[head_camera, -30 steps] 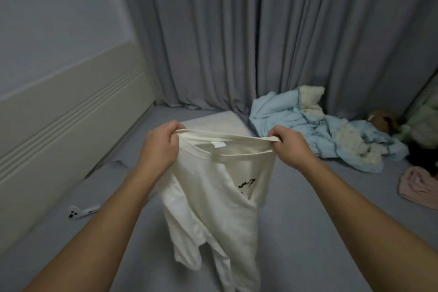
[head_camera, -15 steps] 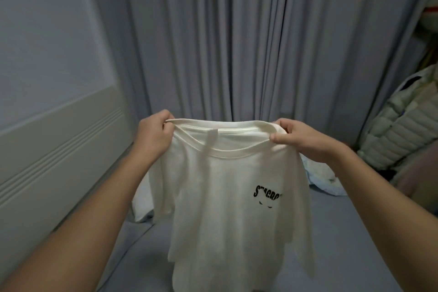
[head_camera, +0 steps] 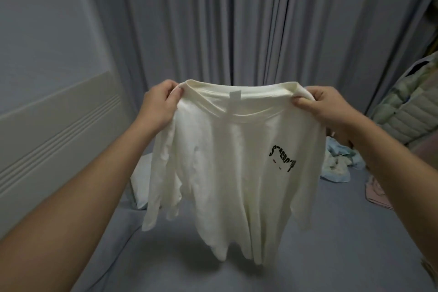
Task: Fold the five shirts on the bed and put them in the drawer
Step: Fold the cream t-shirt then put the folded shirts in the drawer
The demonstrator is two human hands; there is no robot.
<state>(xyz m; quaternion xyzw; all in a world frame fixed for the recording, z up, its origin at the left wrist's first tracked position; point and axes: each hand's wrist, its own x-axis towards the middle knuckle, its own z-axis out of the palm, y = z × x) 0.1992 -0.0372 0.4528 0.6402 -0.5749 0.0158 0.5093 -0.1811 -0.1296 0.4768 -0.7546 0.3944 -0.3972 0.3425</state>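
Note:
A cream-white T-shirt (head_camera: 227, 173) with a small black print on the chest hangs in the air above the grey bed (head_camera: 331, 256). My left hand (head_camera: 158, 104) grips its left shoulder beside the collar. My right hand (head_camera: 324, 108) pinches the right shoulder. The collar is stretched level between both hands, and the body and sleeves hang down freely. The hem ends just above the sheet. No drawer is in view.
A beige headboard (head_camera: 54, 130) runs along the left. Grey curtains (head_camera: 237, 19) fill the back. A white pillow (head_camera: 141, 182) lies behind the shirt. Light-blue bedding (head_camera: 341, 161), a pink garment (head_camera: 379, 194) and a pale puffer jacket (head_camera: 407, 106) sit at the right.
Both hands have lifted the shirt higher and pulled the shoulders apart. It now hangs spread out and flat instead of bunched. The view has tilted upward.

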